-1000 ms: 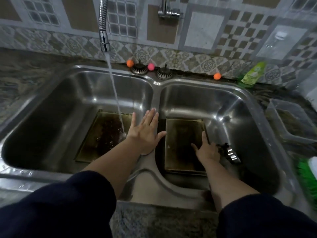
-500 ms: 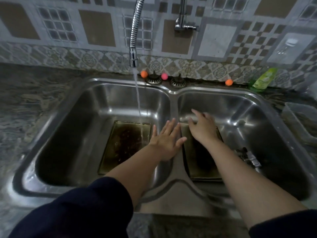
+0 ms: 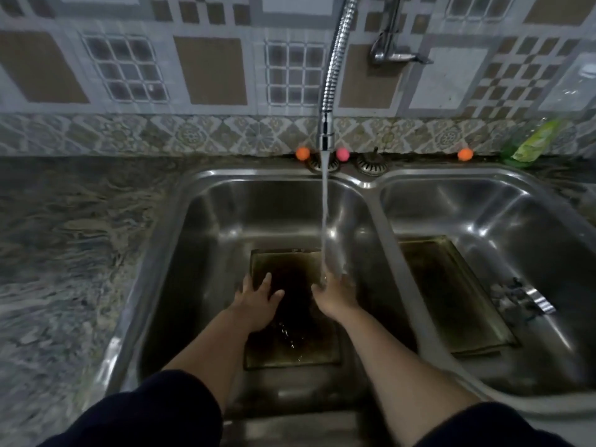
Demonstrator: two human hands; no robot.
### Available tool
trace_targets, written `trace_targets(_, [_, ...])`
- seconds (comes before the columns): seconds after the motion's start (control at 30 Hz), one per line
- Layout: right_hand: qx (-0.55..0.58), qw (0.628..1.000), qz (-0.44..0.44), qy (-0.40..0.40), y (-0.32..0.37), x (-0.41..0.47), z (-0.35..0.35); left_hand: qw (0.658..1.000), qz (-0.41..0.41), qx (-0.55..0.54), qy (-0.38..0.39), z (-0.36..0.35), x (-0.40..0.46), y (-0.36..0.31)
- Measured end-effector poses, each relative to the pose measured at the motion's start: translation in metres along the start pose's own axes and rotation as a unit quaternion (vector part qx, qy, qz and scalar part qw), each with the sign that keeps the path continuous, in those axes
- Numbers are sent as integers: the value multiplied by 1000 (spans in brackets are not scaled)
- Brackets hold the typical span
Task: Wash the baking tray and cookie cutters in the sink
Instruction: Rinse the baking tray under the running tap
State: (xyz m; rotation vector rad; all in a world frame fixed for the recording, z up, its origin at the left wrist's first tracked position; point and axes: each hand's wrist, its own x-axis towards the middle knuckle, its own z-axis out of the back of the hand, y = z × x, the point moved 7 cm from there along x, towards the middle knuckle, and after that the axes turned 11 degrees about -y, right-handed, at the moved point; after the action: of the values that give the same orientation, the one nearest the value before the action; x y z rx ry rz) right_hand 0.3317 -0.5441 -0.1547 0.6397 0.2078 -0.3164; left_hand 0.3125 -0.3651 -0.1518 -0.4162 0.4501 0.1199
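1. double steel sink (image 3: 371, 201), water (image 3: 325, 221) running from the flexible tap (image 3: 332, 75) into the left basin
2. one baking tray (image 3: 267, 356) lies flat on the floor of the left basin, dark and greasy, shallow water pooling in it; a second tray (image 3: 458, 295) lies flat in the right basin
3. cookie cutters (image 3: 522, 298) sit in the right basin just beside the second tray, blurred, count unclear
4. left hand (image 3: 254, 301) over the left tray, fingers spread, holding nothing; contact with the tray cannot be judged
5. right hand (image 3: 335, 293) under the stream, fingers loosely extended, empty; water strikes its fingertips
6. step in hand, likely: wetting hands and tray before scrubbing
7. to do it well: let water cover the whole tray, tilt it so the grime loosens, then fetch the green soap bottle (image 3: 532, 141) from the bench (image 3: 64, 237) behind the right basin
8. risk: wet metal edges slip, so grip the rim firmly
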Motion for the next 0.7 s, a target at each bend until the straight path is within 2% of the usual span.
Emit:
trace_targets(0.2, [-90, 994, -30, -47, -2, 0, -17, 999, -16, 18, 44, -28, 20, 13])
trace_targets(0.4, [-138, 990, -29, -28, 3, -6, -34, 998, -45, 53, 7, -45, 27, 21])
trace_targets(0.7, [8, 991, -110, -72, 3, -2, -14, 998, -54, 18, -27, -46, 31, 23])
